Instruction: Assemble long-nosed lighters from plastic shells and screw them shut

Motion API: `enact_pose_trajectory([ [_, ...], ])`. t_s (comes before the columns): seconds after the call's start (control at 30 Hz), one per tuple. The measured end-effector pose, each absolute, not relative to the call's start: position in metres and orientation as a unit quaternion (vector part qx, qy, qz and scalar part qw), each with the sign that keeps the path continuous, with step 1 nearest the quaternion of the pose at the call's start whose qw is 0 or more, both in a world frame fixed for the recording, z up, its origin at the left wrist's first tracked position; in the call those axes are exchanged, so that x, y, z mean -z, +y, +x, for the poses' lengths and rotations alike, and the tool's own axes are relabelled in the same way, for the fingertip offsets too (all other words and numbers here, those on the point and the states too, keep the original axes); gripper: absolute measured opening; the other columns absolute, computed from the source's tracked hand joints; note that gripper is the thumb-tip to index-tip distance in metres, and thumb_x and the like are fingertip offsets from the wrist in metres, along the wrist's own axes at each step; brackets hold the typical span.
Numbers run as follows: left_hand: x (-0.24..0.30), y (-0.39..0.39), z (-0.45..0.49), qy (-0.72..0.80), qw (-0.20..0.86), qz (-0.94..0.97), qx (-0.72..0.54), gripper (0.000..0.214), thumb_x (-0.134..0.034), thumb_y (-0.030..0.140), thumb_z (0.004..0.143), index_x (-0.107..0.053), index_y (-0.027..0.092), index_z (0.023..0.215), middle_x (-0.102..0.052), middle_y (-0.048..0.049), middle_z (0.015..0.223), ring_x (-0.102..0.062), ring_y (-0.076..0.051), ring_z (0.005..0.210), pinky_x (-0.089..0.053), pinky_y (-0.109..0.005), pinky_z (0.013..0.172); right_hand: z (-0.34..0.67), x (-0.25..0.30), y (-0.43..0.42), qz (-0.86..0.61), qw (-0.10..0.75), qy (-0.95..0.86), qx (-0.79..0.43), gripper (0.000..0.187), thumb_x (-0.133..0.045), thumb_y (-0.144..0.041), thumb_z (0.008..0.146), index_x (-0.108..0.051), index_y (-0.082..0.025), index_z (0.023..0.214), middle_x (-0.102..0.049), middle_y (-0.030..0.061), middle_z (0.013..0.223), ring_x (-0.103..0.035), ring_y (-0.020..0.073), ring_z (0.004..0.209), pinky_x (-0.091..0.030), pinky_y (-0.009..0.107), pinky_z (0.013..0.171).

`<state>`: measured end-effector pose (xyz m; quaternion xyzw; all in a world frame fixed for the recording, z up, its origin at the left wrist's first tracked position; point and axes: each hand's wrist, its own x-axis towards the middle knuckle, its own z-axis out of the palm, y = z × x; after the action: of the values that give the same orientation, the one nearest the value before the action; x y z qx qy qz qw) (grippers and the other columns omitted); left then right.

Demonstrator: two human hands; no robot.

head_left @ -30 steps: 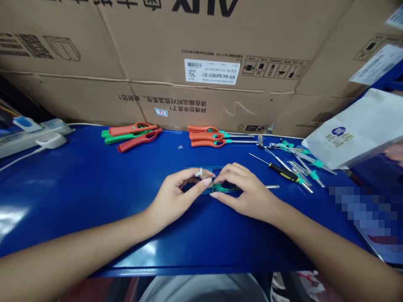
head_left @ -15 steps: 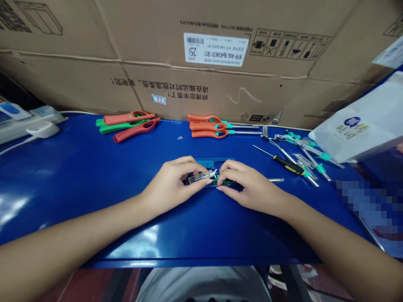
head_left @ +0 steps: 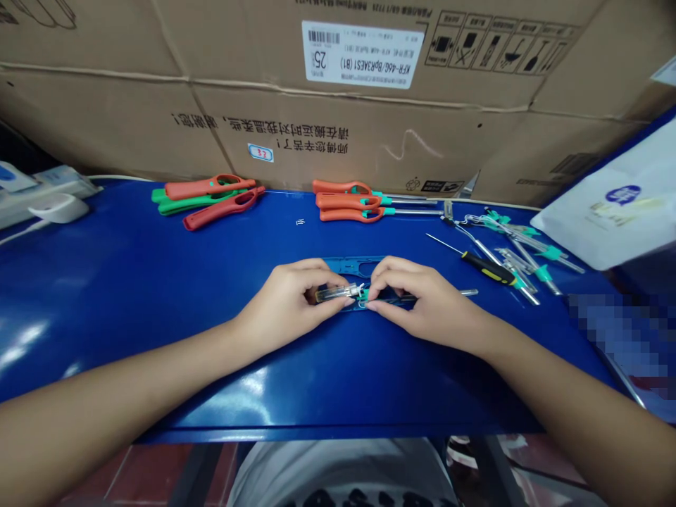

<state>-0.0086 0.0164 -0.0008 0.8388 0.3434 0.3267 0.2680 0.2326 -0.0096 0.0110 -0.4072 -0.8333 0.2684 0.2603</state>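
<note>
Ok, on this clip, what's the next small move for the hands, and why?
Probably press the clear tube in the left hand a little further onto the small green fitting held by the right hand, because the tube's white tip meets that fitting between the fingertips, and the open teal handle shell lies just beneath.

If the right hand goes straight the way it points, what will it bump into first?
Probably the clear plastic tube held in the left hand. The right hand's fingers sit almost at its end, though depth is hard to judge here.
</note>
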Motion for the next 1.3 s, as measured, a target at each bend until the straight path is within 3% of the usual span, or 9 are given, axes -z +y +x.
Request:
enact_pose_trajectory([
  [0.13, 0.001, 0.017, -0.009, 0.351, 0.268, 0.839, -0.317, 0.013, -0.078, 0.02, 0.084, -0.078, 0.017, 0.097, -0.069, 0.0015, 0.08, -0.047, -0.004, 0.054, -0.04, -0.016, 0.052, 0.233, -0.017, -0.01, -0.468, 0.253, -0.771, -0.35, 0.004, -0.067, -0.021, 0.089, -0.067, -0.019, 0.086, -0.058, -0.0023, 0.076, -0.044, 0.008, 0.058, -0.037, 0.024, 0.055],
  [0.23, 0.0, 0.015, -0.009, 0.36, 0.276, 0.833, -0.316, 0.012, -0.078, 0.022, 0.084, -0.077, 0.016, 0.094, -0.068, 0.0018, 0.079, -0.046, -0.003, 0.051, -0.039, -0.015, 0.05, 0.234, -0.019, -0.009, -0.493, 0.234, -0.712, -0.442, 0.01, -0.066, -0.029, 0.091, -0.064, -0.019, 0.089, -0.05, -0.0059, 0.061, -0.044, 0.0087, 0.053, -0.035, 0.023, 0.05],
  [0.4, 0.0, 0.013, -0.009, 0.358, 0.301, 0.831, -0.303, 0.013, -0.078, 0.023, 0.084, -0.077, 0.018, 0.097, -0.07, 0.0023, 0.081, -0.049, -0.002, 0.05, -0.04, -0.014, 0.049, 0.24, -0.016, -0.006, -0.473, 0.219, -0.692, -0.499, 0.017, -0.065, -0.036, 0.093, -0.062, -0.02, 0.092, -0.051, -0.0059, 0.063, -0.042, 0.0077, 0.054, -0.034, 0.022, 0.05],
  [0.77, 0.003, 0.013, -0.008, 0.34, 0.303, 0.836, -0.305, 0.013, -0.078, 0.024, 0.085, -0.078, 0.02, 0.097, -0.071, 0.0019, 0.082, -0.051, -0.004, 0.053, -0.042, -0.016, 0.052, 0.24, -0.014, 0.0, -0.424, 0.276, -0.767, -0.394, 0.016, -0.067, -0.028, 0.089, -0.073, -0.014, 0.086, -0.054, -0.0037, 0.065, -0.039, 0.0056, 0.052, -0.03, 0.021, 0.046],
  [1.3, 0.002, 0.013, -0.007, 0.339, 0.306, 0.838, -0.299, 0.012, -0.076, 0.022, 0.086, -0.078, 0.019, 0.097, -0.071, 0.0006, 0.083, -0.052, -0.005, 0.056, -0.042, -0.018, 0.054, 0.239, -0.01, 0.001, -0.433, 0.265, -0.749, -0.427, 0.017, -0.068, -0.03, 0.087, -0.072, -0.014, 0.084, -0.053, -0.0037, 0.061, -0.038, 0.0062, 0.052, -0.03, 0.021, 0.047],
])
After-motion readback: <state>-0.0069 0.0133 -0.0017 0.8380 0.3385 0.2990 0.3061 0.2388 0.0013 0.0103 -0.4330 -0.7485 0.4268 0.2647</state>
